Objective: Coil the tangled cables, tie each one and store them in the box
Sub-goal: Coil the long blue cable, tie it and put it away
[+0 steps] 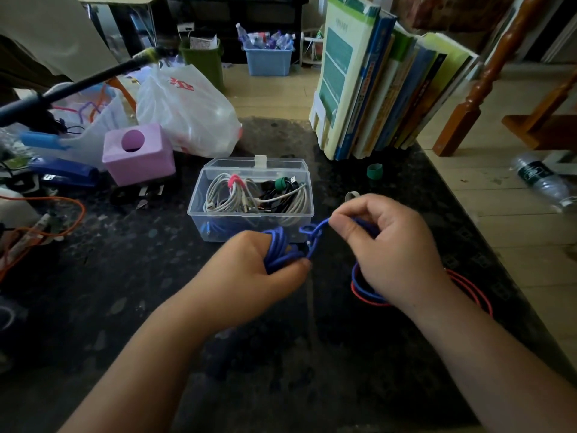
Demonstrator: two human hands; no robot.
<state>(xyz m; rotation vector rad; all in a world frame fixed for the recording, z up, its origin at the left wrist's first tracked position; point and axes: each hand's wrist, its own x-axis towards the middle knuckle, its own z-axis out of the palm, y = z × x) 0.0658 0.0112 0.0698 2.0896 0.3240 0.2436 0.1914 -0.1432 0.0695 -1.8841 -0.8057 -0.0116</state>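
Two hands work one blue cable (282, 251): the left hand (262, 270) is closed around its coil, the right hand (387, 245) pinches a loose loop. One red-and-blue coil (367, 292) lies on the surface under the right wrist. Just beyond the hands, one clear box (249, 200) holds two tied bundles.

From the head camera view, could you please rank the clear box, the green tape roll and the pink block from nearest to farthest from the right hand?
Measured from the right hand:
1. Clear box, just to its left, beyond the left hand.
2. Green tape roll, farther back, near the books.
3. Pink block, far to the left, beside the plastic bag.
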